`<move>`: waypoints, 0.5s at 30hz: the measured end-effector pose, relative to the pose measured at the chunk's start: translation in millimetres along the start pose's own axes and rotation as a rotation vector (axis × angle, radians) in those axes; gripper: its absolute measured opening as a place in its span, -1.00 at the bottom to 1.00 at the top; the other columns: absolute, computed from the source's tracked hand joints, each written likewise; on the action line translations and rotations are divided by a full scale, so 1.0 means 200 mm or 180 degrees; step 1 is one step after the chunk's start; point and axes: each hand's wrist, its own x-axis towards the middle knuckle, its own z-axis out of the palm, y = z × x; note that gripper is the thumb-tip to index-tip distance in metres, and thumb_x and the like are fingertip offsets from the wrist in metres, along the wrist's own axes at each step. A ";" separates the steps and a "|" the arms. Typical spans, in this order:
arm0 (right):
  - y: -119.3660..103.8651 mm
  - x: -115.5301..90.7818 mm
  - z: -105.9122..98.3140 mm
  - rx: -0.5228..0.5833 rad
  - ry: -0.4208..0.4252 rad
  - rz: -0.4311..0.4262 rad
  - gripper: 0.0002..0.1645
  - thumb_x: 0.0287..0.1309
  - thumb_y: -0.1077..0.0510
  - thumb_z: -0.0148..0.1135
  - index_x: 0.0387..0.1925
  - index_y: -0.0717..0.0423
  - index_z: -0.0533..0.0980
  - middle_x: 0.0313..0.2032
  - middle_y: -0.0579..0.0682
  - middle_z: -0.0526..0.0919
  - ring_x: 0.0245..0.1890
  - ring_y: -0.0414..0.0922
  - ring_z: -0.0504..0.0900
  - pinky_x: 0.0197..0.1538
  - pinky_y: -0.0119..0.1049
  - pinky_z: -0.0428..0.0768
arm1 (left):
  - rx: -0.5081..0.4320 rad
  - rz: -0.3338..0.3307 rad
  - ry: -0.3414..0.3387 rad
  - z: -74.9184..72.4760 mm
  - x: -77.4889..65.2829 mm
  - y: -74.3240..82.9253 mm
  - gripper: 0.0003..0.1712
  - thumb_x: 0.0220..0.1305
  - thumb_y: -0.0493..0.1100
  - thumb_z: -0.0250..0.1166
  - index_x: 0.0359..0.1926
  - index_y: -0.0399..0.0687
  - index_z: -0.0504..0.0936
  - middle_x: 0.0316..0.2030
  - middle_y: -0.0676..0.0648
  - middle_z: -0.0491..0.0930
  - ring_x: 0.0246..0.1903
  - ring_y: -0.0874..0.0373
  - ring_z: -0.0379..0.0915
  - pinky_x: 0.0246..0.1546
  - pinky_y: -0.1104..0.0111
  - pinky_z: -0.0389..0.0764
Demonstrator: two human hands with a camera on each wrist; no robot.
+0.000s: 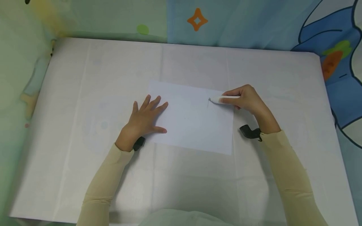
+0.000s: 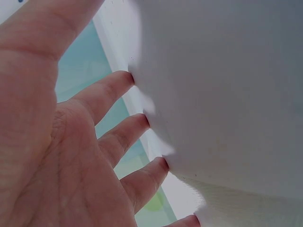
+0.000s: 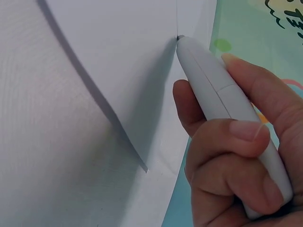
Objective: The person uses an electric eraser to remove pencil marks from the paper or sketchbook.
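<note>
Nearest are two tan sleeves [image 1: 288,175], with a small black camera [image 1: 249,131] at each wrist. The left hand [image 1: 144,117] lies over the left edge of a thin, white, four-sided sheet of paper [image 1: 195,125]. Its fingers are spread wide, with the tips touching down.

The paper lies flat in the middle of the table. It looks very light and floppy, so it should slip, crease or tear easily. Pressing it flat near an edge looks best.

The right hand [image 1: 246,99] pinches a fat, smooth, white pen-shaped tool [image 3: 203,75], maybe plastic, near the paper's top right corner. Thumb and fingers are curled round its body. Its small grey tip touches the paper by a thin line; I can't tell if that is a mark or a cut. The tool looks light, hard and a bit slippery. The thick middle seems the best place to hold.

Under it all is a white, creased table cover [image 1: 56,157]. Farthest back hangs a blue and green cartoon cloth [image 1: 240,25]. No box or cup shows.
</note>
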 end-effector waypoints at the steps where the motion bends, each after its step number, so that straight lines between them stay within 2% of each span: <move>1: 0.00 0.00 0.00 -0.0001 0.0001 0.0000 -0.38 -0.09 -0.16 0.40 -0.03 0.12 0.60 -0.88 -0.21 0.34 -0.72 -0.25 0.30 -0.50 -0.34 0.23 | 0.0008 -0.0001 -0.0004 0.00 0.00 0.00 0.08 -0.02 0.31 0.32 0.44 0.22 -0.01 0.47 -0.03 -0.16 0.45 -0.09 -0.45 0.30 -0.25 -0.25; 15: 0.00 0.00 0.00 0.0013 -0.0010 -0.0025 -0.40 -0.07 -0.14 0.39 -0.04 0.13 0.60 -0.88 -0.21 0.33 -0.72 -0.25 0.29 -0.49 -0.35 0.25 | 0.0015 -0.0022 -0.0034 0.00 0.00 0.00 0.08 -0.02 0.31 0.32 0.45 0.24 -0.03 0.47 -0.01 -0.17 0.45 -0.08 -0.46 0.30 -0.26 -0.25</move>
